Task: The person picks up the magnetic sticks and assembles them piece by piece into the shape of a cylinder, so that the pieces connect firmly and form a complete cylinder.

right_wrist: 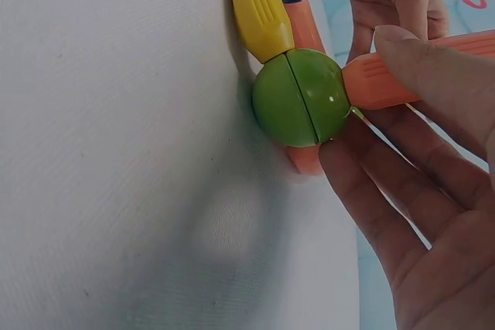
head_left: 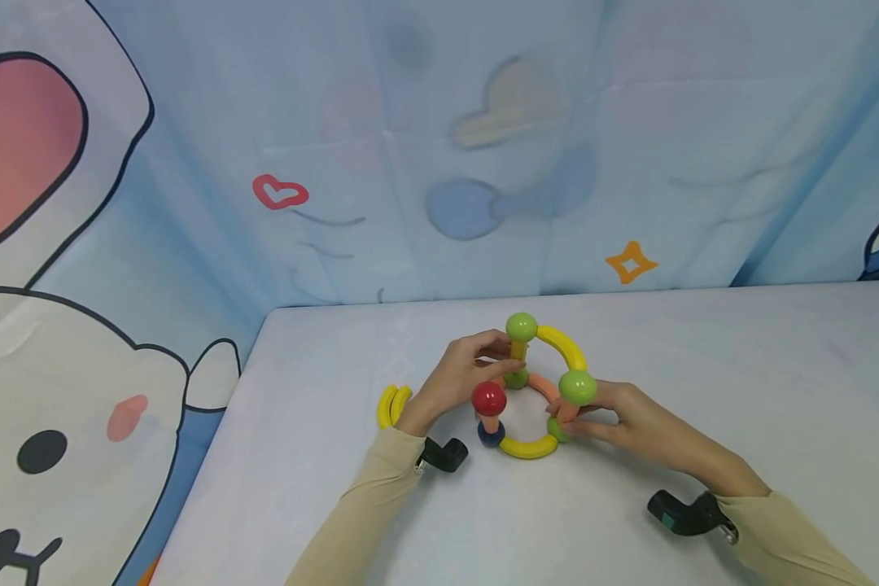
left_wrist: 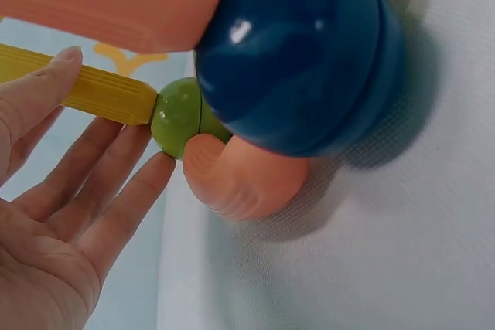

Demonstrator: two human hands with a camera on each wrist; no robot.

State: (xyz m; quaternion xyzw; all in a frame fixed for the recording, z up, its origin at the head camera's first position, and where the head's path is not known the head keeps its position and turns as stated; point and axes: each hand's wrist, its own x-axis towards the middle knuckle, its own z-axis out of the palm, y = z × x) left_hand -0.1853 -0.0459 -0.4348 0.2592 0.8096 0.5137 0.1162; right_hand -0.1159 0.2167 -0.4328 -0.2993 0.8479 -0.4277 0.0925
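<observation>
A toy frame of balls and rods stands on the table. Curved rods, yellow (head_left: pixel 531 448) and orange (head_left: pixel 544 386), form a ring at its base. My left hand (head_left: pixel 469 374) holds the upright yellow rod (left_wrist: pixel 108 95) between thumb and fingers, above a green ball (left_wrist: pixel 178 117). On the other side, my right hand (head_left: pixel 633 419) pinches an upright orange rod (right_wrist: pixel 379 83) between a lower green ball (right_wrist: pixel 302 98) and an upper green ball (head_left: pixel 577 387). A curved yellow rod (head_left: pixel 562 346) joins the two top green balls. Nearest me, a red ball (head_left: pixel 489 398) tops an orange rod over a blue ball (left_wrist: pixel 298 56).
Loose curved yellow pieces (head_left: pixel 393 405) lie on the white table (head_left: pixel 557 521) just left of my left wrist. A blue printed curtain (head_left: pixel 410 244) hangs behind the table's far edge. Each wrist carries a black camera mount (head_left: pixel 684 513).
</observation>
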